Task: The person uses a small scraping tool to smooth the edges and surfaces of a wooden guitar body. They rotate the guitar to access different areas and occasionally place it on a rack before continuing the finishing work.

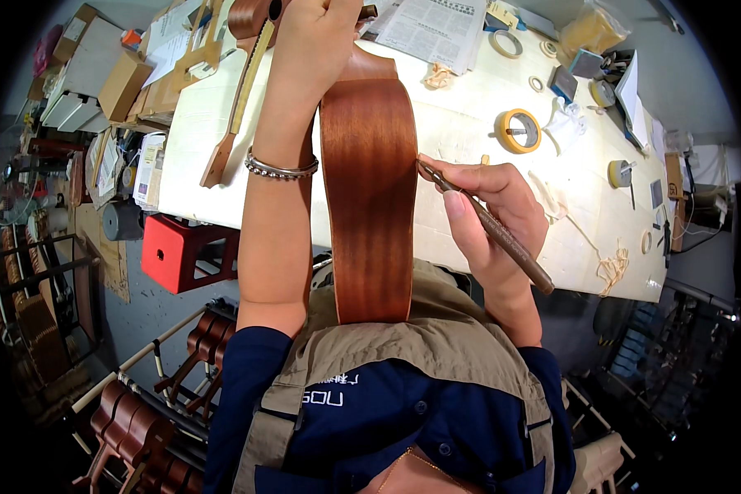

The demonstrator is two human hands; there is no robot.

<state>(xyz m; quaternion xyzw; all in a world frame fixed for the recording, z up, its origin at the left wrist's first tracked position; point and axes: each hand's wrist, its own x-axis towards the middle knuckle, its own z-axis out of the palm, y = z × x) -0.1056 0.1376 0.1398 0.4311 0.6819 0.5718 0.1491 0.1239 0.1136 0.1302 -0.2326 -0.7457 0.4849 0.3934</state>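
A reddish-brown ukulele body (369,189) stands on edge against my apron, its curved wooden side facing up. At its far end, my left hand (317,41) is closed around the instrument; the fingertips are partly cut off by the frame's upper edge. A short dark cylinder (368,12) sticks out beside that hand. My right hand (502,210) pinches a brown marker pen (502,235), its tip touching the right edge of the ukulele's side. Left of my left forearm, a second ukulele (247,18) lies on the table, its neck toward me.
The white-covered table (461,107) carries newspaper (428,29), yellow tape (520,132), other tape rolls and tangled string (613,267). A red stool (181,253) stands at left. More ukulele bodies (132,424) hang on a rack at lower left. Boxes (123,86) stand at far left.
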